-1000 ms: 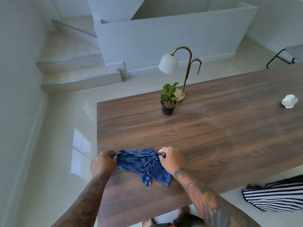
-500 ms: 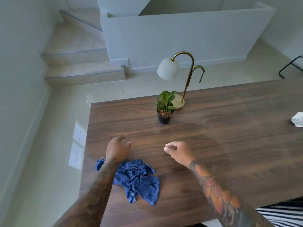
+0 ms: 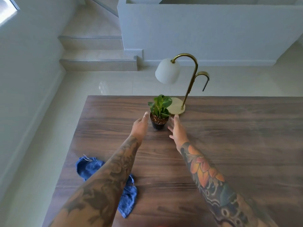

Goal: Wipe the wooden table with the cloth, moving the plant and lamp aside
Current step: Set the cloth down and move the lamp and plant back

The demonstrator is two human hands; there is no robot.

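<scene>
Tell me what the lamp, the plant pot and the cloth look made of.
Lamp: polished brass-coloured metal stem, going by its gold shine; matte white shade, glass or plastic, unclear. Plant pot: smooth black, probably plastic. Cloth: soft blue woven fabric, crumpled into folds, with a towel-like nap.
</scene>
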